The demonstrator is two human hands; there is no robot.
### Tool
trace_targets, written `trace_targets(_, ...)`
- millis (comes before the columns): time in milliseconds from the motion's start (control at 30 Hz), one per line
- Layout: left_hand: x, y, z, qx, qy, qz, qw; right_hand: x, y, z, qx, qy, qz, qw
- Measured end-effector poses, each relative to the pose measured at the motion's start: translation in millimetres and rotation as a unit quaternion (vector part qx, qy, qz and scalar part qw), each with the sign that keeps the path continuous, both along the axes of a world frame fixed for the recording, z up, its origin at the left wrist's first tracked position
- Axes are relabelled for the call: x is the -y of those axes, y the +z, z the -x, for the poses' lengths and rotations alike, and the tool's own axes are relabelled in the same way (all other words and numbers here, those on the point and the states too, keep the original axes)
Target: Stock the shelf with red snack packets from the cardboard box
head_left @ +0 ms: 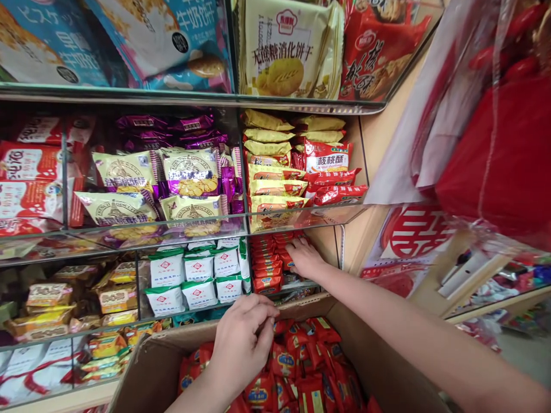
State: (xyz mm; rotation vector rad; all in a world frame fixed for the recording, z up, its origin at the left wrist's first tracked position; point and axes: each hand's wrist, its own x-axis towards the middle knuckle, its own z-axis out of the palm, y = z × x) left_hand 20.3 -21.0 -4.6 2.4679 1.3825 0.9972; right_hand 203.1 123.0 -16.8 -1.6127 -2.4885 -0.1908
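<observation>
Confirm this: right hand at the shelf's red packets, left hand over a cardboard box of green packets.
The head view shows red packets, not green, in the cardboard box. The right hand is at the shelf's red packets, the left hand over the box.

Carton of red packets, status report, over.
Left hand over carton, grip unclear. Right hand at shelved red packets, fingertips unclear. Carton packets partly hidden by left hand; clear shelf edge above right.
</observation>
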Motion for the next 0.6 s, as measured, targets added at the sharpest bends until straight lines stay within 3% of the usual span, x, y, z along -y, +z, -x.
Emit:
trace_targets(200,0,0.9,0,-0.001,-0.004,-0.007,1.0,-2,-2.2,-2,-0.032,0.006,0.007,0.999)
trace_targets(333,-1,0.0,1,-0.002,-0.003,-0.017,1.0,6,18.9,-4,-0.059,0.026,-0.009,0.998)
trace_targets(433,-1,-0.9,2,-0.001,-0.002,-0.023,1.0,40,41.0,-4,-0.148,0.073,-0.061,0.984)
trace_targets(500,-1,-1.1,2,-0.005,0.001,-0.023,1.0,78,44.9,-1,-0.204,0.142,-0.074,0.966)
trace_targets(567,-1,-1.3,1,-0.007,0.007,-0.022,1.0,120,32.5,6,-0.173,0.243,0.001,0.955)
trace_targets(600,-1,-1.5,0,-0.008,0.01,-0.023,1.0,139,20.3,10,-0.138,0.296,0.078,0.942)
